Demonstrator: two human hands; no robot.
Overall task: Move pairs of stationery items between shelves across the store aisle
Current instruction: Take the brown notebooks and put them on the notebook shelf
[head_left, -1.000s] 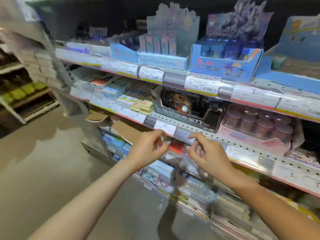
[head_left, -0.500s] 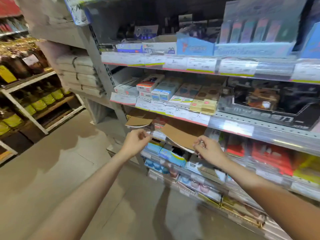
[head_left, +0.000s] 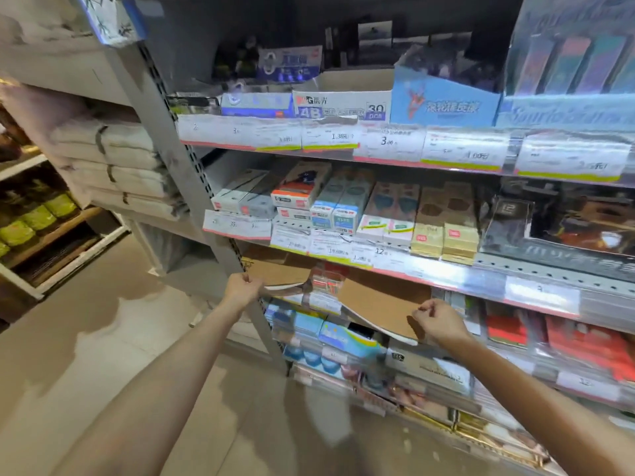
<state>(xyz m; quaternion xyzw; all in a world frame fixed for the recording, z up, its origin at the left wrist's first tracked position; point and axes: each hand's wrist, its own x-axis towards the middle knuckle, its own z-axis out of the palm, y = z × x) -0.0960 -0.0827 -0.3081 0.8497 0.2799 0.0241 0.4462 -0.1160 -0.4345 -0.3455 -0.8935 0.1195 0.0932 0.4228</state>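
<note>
Both hands were raised in front of a store shelf unit, arms stretched forward. The left hand point(head_left: 244, 287) had its fingers curled tight, with thumb and fingertips pinched together at the left end of a brown cardboard flap point(head_left: 275, 274); whether anything small lay in the pinch could not be made out. The right hand point(head_left: 438, 322) was curled the same way, fingertips pinched near the lower right edge of a second flap point(head_left: 381, 300), and what it held, if anything, could not be told either.

The two flaps belonged to an opened carton on the third shelf down. Each flap ran with its long axis left to right and drooped outward toward the aisle. Between them stood small clear packets with red print point(head_left: 326, 281).

Above, a shelf point(head_left: 446, 266) carried slim stationery boxes point(head_left: 338, 207) lying with their long axes pointing back into the shelf, short ends facing the aisle. Price labels point(head_left: 330, 137) lined the shelf edges. Below the hands were blue packs point(head_left: 343, 338), blurred. Far left, folded pale bundles point(head_left: 113, 159) were stacked.
</note>
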